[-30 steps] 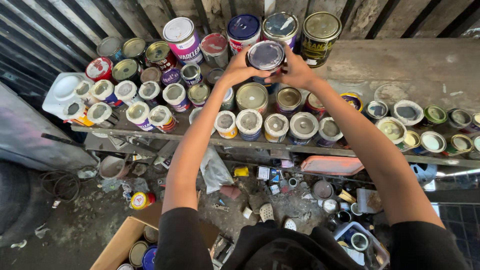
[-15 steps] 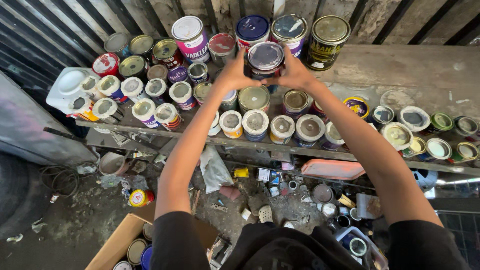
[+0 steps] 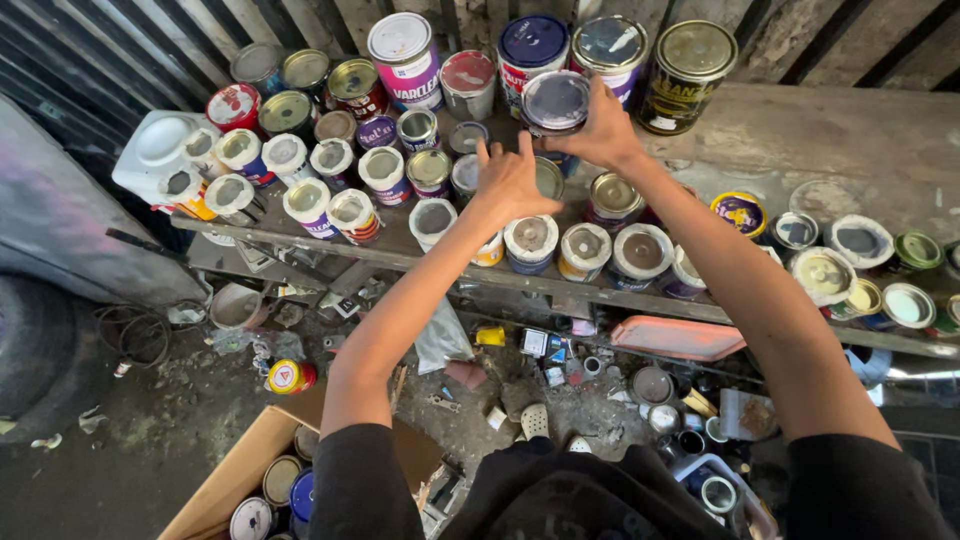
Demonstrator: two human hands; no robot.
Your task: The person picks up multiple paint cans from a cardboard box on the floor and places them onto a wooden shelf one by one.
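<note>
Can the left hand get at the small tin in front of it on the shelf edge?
Probably yes. The left hand hovers open and empty above the front row, the small tin sits just to its left with its top uncovered, and nothing lies between them. The right hand is busy gripping the dark-lidded can.

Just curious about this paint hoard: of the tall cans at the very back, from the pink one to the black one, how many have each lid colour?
White lid: 1
Red-smeared lid: 1
Dark blue lid: 1
Grey smeared lid: 1
Gold lid: 1
Total: 5, not counting the dark-lidded can in the right hand.
</note>
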